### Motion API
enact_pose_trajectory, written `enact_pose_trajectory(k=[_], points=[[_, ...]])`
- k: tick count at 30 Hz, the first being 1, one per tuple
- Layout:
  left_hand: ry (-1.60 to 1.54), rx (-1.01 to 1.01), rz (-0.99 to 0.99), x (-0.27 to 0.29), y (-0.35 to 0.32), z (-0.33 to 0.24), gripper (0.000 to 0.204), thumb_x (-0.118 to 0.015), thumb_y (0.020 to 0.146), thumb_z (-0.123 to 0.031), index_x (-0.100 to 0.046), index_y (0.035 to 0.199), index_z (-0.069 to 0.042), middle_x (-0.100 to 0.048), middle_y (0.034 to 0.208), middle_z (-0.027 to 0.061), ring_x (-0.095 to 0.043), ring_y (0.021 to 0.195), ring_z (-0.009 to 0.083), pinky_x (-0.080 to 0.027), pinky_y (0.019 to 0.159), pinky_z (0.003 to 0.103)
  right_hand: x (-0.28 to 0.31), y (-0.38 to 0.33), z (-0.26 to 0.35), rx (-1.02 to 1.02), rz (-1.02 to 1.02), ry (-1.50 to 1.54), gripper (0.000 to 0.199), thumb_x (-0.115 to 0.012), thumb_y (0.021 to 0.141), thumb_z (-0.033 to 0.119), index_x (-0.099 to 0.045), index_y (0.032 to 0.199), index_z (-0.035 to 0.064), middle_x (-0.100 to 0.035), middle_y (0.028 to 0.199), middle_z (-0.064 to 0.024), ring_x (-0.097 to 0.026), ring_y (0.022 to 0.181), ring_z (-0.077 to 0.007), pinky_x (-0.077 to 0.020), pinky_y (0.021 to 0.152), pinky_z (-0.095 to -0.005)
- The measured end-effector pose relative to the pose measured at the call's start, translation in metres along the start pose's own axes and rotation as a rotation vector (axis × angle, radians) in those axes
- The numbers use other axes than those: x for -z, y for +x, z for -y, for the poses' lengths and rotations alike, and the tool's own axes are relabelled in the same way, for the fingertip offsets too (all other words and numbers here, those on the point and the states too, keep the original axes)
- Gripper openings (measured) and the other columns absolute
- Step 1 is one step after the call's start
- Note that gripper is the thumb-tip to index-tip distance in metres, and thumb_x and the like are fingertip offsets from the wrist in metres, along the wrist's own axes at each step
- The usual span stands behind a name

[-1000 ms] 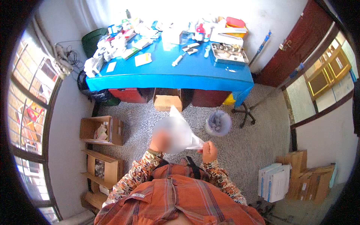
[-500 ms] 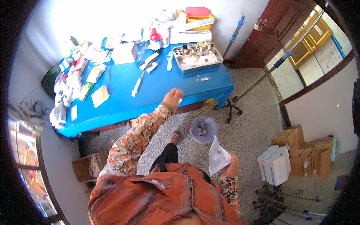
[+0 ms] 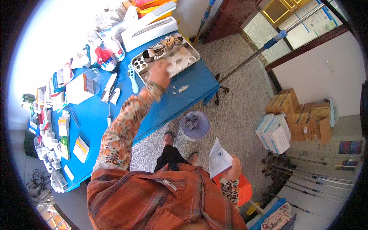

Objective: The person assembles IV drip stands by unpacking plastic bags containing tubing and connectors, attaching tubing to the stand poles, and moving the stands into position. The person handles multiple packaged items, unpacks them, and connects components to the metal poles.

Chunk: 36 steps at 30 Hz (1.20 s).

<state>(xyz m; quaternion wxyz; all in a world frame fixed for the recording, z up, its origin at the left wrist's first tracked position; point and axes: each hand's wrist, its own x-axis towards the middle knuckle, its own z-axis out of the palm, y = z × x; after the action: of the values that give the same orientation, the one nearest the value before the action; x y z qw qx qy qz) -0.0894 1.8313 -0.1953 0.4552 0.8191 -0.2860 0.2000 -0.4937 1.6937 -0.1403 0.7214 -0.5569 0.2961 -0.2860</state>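
Note:
My left hand (image 3: 159,72) reaches over the near edge of a steel tray (image 3: 191,64), its fingers smeared by motion and partly hidden. White pieces (image 3: 186,61) lie in the tray, and small metal pots (image 3: 168,45) with thin sticks stand along its back. Low in front of my body, my right hand (image 3: 233,169) grips a small white paper bag (image 3: 220,160) with a dark mark on it. Left of the tray is a light blue plastic tool (image 3: 133,79). My left sleeve partly covers a syringe (image 3: 109,117).
On the blue-covered table (image 3: 191,94) stand a red-and-white bottle (image 3: 105,60) and several medicine boxes (image 3: 81,149). Below its edge is a pale purple bin (image 3: 206,126) holding grey pieces. A metal pole (image 3: 249,59) slants at the right, beyond cardboard boxes (image 3: 281,102).
My left hand has moved from the table's front edge to the tray. The view has turned, shifting the table leftward. My right hand keeps the paper bag.

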Motion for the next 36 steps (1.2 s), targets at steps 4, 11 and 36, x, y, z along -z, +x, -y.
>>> enact_pose_trajectory(k=[4,11,36], points=[[-0.816,-0.001,0.830,-0.010,-0.080,-0.121,0.055,-0.063,0.070,-0.032,-0.040,0.113,-0.005,-0.052,0.089,0.0129,-0.053,0.079,0.0248,-0.044,0.070,0.034,-0.005,0.026,-0.009,0.066,0.009,-0.415,0.031,-0.040,0.085,0.027,-0.051,0.081,-0.0017,-0.052,0.076,-0.0064,-0.047,0.063,-0.0146,-0.0377,0.060,-0.0270],[-0.787,0.331,0.830,0.003,-0.152,-0.206,0.052,-0.061,0.073,-0.020,-0.037,0.116,-0.006,-0.053,0.079,0.0053,-0.051,0.069,0.0119,-0.042,0.059,0.028,-0.026,0.058,0.009,0.178,0.343,-0.566,0.027,-0.039,0.085,0.022,-0.047,0.073,-0.0008,-0.048,0.075,-0.0046,-0.043,0.065,-0.0114,-0.0361,0.061,-0.0240],[-0.206,0.479,-0.405,0.030,-0.367,-0.373,0.014,-0.047,0.078,0.000,-0.050,0.091,-0.002,-0.053,0.072,0.0090,-0.052,0.061,0.0173,-0.041,0.056,0.026,0.052,-0.022,-0.011,0.279,1.458,-0.889,0.030,-0.059,0.071,0.019,-0.053,0.094,-0.0013,-0.058,0.077,-0.0111,-0.057,0.067,-0.0211,-0.0441,0.060,-0.0294]])
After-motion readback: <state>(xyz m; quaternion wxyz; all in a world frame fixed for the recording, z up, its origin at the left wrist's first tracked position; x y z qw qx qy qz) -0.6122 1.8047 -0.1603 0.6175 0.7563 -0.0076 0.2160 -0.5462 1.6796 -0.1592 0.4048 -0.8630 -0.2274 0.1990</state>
